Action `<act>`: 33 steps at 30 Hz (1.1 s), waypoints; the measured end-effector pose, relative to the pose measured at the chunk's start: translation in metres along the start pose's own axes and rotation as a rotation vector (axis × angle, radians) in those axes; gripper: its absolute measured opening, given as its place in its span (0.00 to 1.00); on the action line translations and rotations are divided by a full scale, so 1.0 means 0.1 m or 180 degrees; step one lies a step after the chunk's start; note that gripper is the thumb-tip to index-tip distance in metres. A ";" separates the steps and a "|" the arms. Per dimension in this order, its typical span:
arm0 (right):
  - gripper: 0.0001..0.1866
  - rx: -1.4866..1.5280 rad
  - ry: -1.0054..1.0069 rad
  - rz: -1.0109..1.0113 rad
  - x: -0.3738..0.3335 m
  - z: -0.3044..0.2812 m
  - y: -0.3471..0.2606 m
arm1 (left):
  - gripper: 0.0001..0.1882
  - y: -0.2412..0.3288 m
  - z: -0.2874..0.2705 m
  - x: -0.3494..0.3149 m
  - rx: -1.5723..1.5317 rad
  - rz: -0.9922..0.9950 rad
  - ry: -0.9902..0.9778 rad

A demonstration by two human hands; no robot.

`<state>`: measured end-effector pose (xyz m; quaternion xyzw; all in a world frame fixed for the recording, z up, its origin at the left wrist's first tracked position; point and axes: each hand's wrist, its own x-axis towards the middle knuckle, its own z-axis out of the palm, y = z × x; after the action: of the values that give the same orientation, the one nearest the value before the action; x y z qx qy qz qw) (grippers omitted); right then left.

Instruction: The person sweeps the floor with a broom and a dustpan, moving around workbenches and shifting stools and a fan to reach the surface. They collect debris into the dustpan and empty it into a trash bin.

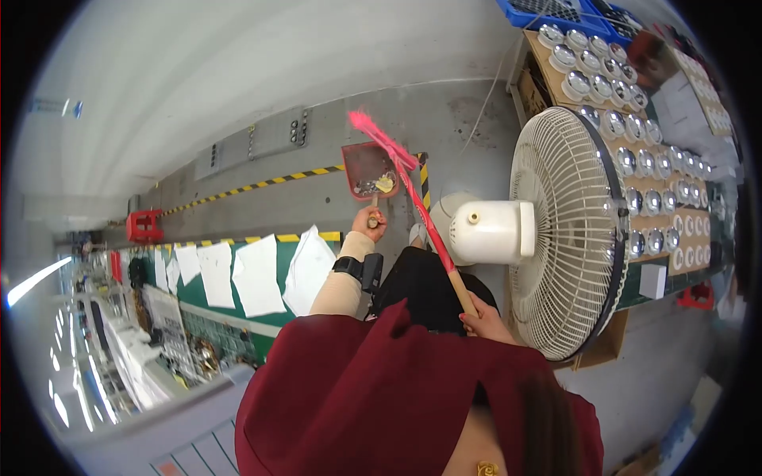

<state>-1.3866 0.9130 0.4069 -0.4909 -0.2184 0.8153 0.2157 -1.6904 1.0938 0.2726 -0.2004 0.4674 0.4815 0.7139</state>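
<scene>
My left hand (370, 224) is closed round the handle of a red dustpan (350, 168), held out in front of me. Small dark scraps and a yellowish piece (385, 184) lie in the pan. In my right hand (485, 319) is the bare wooden end of a long broom (419, 205), its shaft wrapped in red. It slants up and to the left, so its pink bristles (363, 121) are over the far side of the dustpan. Whether the bristles touch the pan or the floor, I cannot tell.
A large white fan (567, 238) stands close on my right. Behind it, a table carries many silver domed parts (611, 124). On the left, white sheets (258, 278) cover a green table (274, 252). Yellow-black tape (262, 182) marks the floor; a red stool (144, 226) stands far left.
</scene>
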 end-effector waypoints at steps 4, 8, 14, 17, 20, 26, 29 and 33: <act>0.30 -0.0487 0.0064 -0.0320 0.17 0.15 -0.24 | 0.04 0.41 0.06 0.26 0.0134 0.0074 0.0064; 0.30 -0.0772 0.0102 -0.0477 0.32 0.33 -0.49 | 0.04 0.79 0.13 0.45 0.0096 -0.0183 0.0343; 0.30 -0.1116 0.0267 -0.0869 0.41 0.48 -0.64 | 0.04 1.13 0.16 0.58 0.0176 -0.0244 0.0345; 0.29 -0.0480 0.0209 -0.0281 0.34 0.51 -0.68 | 0.03 1.20 0.16 0.57 0.0027 -0.0196 0.0323; 0.28 -0.0534 0.0289 -0.0824 0.22 0.59 -0.66 | 0.03 1.25 0.25 0.61 0.0096 -0.0091 0.0225; 0.26 0.0612 0.0686 -0.0895 0.22 0.97 -0.58 | 0.04 1.54 0.58 0.97 0.0461 -0.0158 0.0384; 0.26 0.0775 0.1052 -0.0996 0.43 1.15 -0.73 | 0.05 1.82 0.83 1.35 0.0658 -0.0234 0.0375; 0.25 0.0827 0.1488 -0.0936 0.78 1.32 -1.14 | 0.06 2.22 1.07 1.81 0.0618 -0.0386 0.0233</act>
<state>-1.5222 1.0310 0.4720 -0.5967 -0.1255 0.6613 0.4369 -1.8153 1.3643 0.2052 -0.1756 0.5246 0.3822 0.7402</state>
